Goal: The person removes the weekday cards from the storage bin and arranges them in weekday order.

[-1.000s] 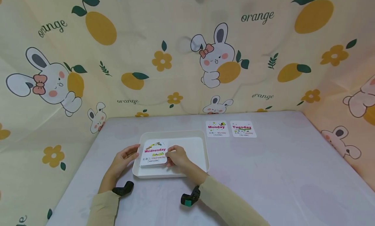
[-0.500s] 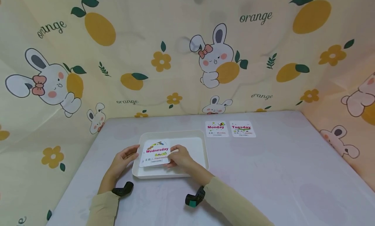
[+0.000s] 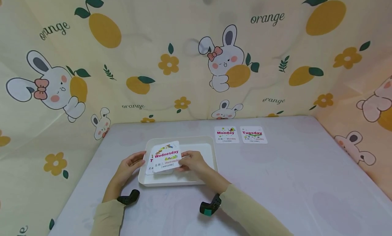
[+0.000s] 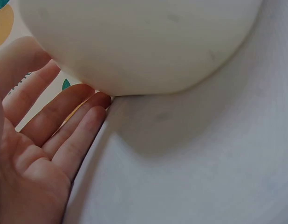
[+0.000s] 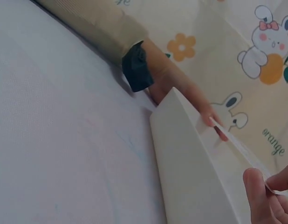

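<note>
A white card printed "Wednesday" (image 3: pixel 166 156) is pinched at its right edge by my right hand (image 3: pixel 195 163), tilted above the tray. In the right wrist view the thumb and fingertips (image 5: pixel 256 189) close on the card's thin edge. Partly covered by it, another card (image 3: pixel 150 167) starting with "T" lies at the left end of the white tray (image 3: pixel 200 180). My left hand (image 3: pixel 128 166) is at the tray's left side. Seen from the left wrist, its relaxed fingers (image 4: pixel 72 144) reach the tray's rim, with no card in them.
Behind the tray to the right, a "Monday" card (image 3: pixel 226 134) and a "Tuesday" card (image 3: pixel 253 134) lie side by side on the pale table (image 3: pixel 275 181). A patterned cloth (image 3: pixel 183 32) with rabbits and oranges hangs around the table's back and sides.
My right hand has drawn the "Wednesday" card right and tilted it, uncovering part of the "T" card below. The left hand stays at the tray's edge.
</note>
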`<state>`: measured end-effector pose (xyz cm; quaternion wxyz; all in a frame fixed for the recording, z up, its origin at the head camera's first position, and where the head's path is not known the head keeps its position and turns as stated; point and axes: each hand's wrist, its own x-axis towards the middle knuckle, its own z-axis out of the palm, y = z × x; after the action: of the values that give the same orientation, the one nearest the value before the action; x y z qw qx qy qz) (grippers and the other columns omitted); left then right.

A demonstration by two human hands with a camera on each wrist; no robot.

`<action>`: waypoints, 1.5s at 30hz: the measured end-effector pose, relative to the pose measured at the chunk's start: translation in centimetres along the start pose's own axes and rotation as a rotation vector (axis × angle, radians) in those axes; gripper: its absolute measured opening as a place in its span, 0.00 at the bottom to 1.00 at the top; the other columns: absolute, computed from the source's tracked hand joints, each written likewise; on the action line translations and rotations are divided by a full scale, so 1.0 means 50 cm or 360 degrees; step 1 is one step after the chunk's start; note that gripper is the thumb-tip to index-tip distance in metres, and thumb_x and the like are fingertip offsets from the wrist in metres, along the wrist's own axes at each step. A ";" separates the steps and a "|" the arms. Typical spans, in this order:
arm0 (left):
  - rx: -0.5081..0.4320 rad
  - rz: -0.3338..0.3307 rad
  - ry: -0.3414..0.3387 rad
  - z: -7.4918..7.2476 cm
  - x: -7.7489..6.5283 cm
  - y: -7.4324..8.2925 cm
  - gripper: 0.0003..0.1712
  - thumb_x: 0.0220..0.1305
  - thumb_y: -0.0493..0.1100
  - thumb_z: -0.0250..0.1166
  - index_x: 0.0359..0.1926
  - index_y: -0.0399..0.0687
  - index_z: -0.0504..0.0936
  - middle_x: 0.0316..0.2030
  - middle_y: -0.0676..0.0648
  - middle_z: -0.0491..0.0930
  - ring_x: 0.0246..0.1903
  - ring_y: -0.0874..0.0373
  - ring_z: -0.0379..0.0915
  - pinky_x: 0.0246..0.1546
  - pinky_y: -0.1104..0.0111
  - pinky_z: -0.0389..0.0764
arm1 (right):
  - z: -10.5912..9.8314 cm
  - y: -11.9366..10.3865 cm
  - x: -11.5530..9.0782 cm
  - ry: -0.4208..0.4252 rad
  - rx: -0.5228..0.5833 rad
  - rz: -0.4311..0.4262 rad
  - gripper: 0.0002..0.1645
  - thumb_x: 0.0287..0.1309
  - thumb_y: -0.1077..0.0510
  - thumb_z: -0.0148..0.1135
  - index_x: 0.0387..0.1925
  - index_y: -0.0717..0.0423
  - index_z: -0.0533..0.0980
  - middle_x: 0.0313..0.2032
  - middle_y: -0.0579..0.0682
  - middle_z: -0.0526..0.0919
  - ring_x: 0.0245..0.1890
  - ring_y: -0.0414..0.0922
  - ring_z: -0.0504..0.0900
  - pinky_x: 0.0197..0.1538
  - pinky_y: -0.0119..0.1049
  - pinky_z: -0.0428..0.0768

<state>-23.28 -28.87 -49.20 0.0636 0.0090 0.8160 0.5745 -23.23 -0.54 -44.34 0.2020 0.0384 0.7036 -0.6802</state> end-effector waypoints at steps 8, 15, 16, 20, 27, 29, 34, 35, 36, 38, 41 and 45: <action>-0.0005 0.0011 -0.0002 0.002 0.001 -0.001 0.32 0.65 0.50 0.62 0.67 0.43 0.67 0.66 0.38 0.69 0.48 0.81 0.71 0.50 0.88 0.71 | -0.023 -0.011 -0.013 0.0000 0.0015 -0.0016 0.19 0.57 0.69 0.60 0.51 0.72 0.74 0.44 0.64 0.84 0.22 0.36 0.83 0.37 0.31 0.86; -0.0012 0.0017 -0.0003 0.001 0.002 -0.002 0.33 0.65 0.51 0.63 0.67 0.43 0.67 0.66 0.37 0.69 0.47 0.83 0.71 0.50 0.88 0.71 | -0.042 -0.013 -0.021 -0.0024 0.0085 -0.0069 0.18 0.58 0.69 0.60 0.50 0.74 0.75 0.43 0.67 0.85 0.22 0.36 0.83 0.35 0.30 0.86; -0.0010 0.0016 -0.0003 0.001 0.002 -0.002 0.33 0.65 0.51 0.63 0.67 0.43 0.67 0.66 0.37 0.69 0.47 0.83 0.71 0.50 0.88 0.71 | -0.045 -0.014 -0.023 -0.0031 0.0091 -0.0080 0.18 0.58 0.70 0.60 0.50 0.75 0.75 0.43 0.66 0.85 0.22 0.36 0.83 0.35 0.30 0.85; -0.0004 0.0006 -0.0003 0.000 0.003 -0.003 0.33 0.65 0.50 0.62 0.67 0.43 0.67 0.67 0.37 0.69 0.47 0.83 0.70 0.50 0.88 0.71 | -0.059 -0.016 -0.031 -0.0047 0.0095 -0.0103 0.17 0.59 0.70 0.59 0.49 0.76 0.74 0.41 0.65 0.86 0.22 0.36 0.83 0.35 0.29 0.85; 0.0010 -0.0006 0.0009 0.001 0.006 -0.007 0.32 0.66 0.50 0.62 0.67 0.44 0.67 0.67 0.38 0.69 0.48 0.83 0.70 0.49 0.88 0.71 | -0.087 -0.023 -0.040 -0.0016 0.0073 -0.0096 0.17 0.60 0.68 0.59 0.49 0.75 0.75 0.42 0.65 0.86 0.24 0.36 0.84 0.35 0.29 0.85; 0.0010 -0.0012 0.0016 0.002 0.007 -0.007 0.32 0.66 0.50 0.62 0.67 0.45 0.68 0.66 0.39 0.70 0.48 0.83 0.71 0.49 0.88 0.71 | -0.095 -0.025 -0.042 -0.0001 0.0072 -0.0101 0.17 0.60 0.68 0.59 0.49 0.75 0.75 0.42 0.65 0.86 0.24 0.37 0.85 0.36 0.29 0.85; 0.0007 -0.0011 0.0014 0.004 0.007 -0.007 0.31 0.66 0.50 0.62 0.67 0.45 0.68 0.66 0.39 0.70 0.49 0.82 0.71 0.49 0.88 0.71 | -0.116 -0.029 -0.054 0.0031 0.0038 -0.0099 0.17 0.61 0.67 0.59 0.50 0.74 0.76 0.43 0.65 0.85 0.25 0.36 0.85 0.37 0.29 0.85; 0.0004 -0.0012 0.0013 0.004 0.007 -0.007 0.31 0.66 0.50 0.62 0.67 0.45 0.67 0.66 0.39 0.70 0.49 0.82 0.71 0.49 0.88 0.71 | -0.120 -0.030 -0.056 0.0040 0.0030 -0.0087 0.17 0.61 0.66 0.59 0.50 0.73 0.76 0.44 0.64 0.85 0.25 0.36 0.85 0.37 0.29 0.85; 0.0001 -0.0012 0.0012 0.004 0.007 -0.007 0.31 0.66 0.50 0.62 0.67 0.45 0.67 0.66 0.39 0.69 0.49 0.82 0.71 0.49 0.88 0.71 | -0.125 -0.031 -0.058 0.0053 0.0036 -0.0072 0.17 0.61 0.66 0.59 0.50 0.73 0.76 0.44 0.64 0.85 0.25 0.36 0.85 0.37 0.29 0.85; -0.0005 -0.0013 0.0010 0.004 0.007 -0.006 0.31 0.66 0.49 0.62 0.67 0.45 0.67 0.67 0.39 0.69 0.49 0.81 0.71 0.49 0.88 0.71 | -0.134 -0.034 -0.061 0.0079 0.0050 -0.0048 0.18 0.61 0.65 0.59 0.51 0.71 0.76 0.43 0.63 0.86 0.25 0.37 0.85 0.36 0.28 0.85; -0.0001 -0.0010 0.0011 0.004 0.006 -0.006 0.31 0.66 0.50 0.62 0.67 0.45 0.67 0.67 0.39 0.69 0.49 0.81 0.71 0.49 0.88 0.71 | -0.146 -0.037 -0.064 0.0107 0.0072 -0.0030 0.19 0.61 0.65 0.60 0.53 0.71 0.75 0.42 0.60 0.87 0.24 0.37 0.85 0.36 0.28 0.85; 0.0009 -0.0014 0.0012 0.003 0.006 -0.008 0.32 0.66 0.51 0.62 0.67 0.45 0.67 0.66 0.39 0.70 0.48 0.82 0.71 0.49 0.88 0.71 | -0.164 -0.039 -0.067 0.0102 0.0077 -0.0052 0.20 0.62 0.65 0.59 0.54 0.73 0.73 0.40 0.59 0.86 0.24 0.36 0.85 0.36 0.27 0.85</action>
<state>-23.56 -28.83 -49.66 0.0631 0.0034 0.8178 0.5720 -22.70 8.01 -41.43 0.1673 0.0534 0.6936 -0.6986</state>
